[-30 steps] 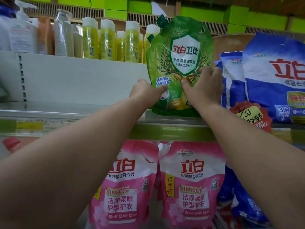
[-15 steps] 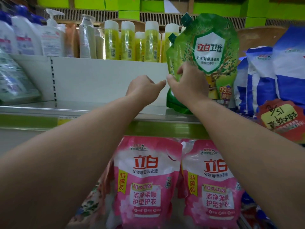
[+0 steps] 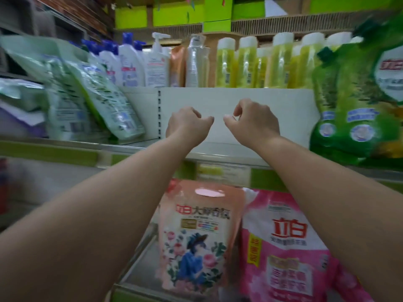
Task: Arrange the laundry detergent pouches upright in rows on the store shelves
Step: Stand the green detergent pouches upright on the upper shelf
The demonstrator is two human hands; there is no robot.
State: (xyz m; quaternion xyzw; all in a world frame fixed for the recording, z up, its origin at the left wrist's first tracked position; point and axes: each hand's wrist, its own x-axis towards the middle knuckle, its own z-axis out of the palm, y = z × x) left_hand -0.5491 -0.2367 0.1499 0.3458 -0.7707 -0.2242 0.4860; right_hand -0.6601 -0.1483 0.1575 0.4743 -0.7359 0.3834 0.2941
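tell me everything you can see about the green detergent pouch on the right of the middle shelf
The green pouch is glossy soft plastic with a dark green corner cap, a white shield label with red characters, and leafy print. It stands upright on the shelf, its right side cut off by the frame. Neither hand touches it.

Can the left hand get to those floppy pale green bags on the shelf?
Probably yes. The left hand holds nothing and hovers over a bare stretch of shelf. The leaning pale green bags sit just to its left, with nothing standing between.
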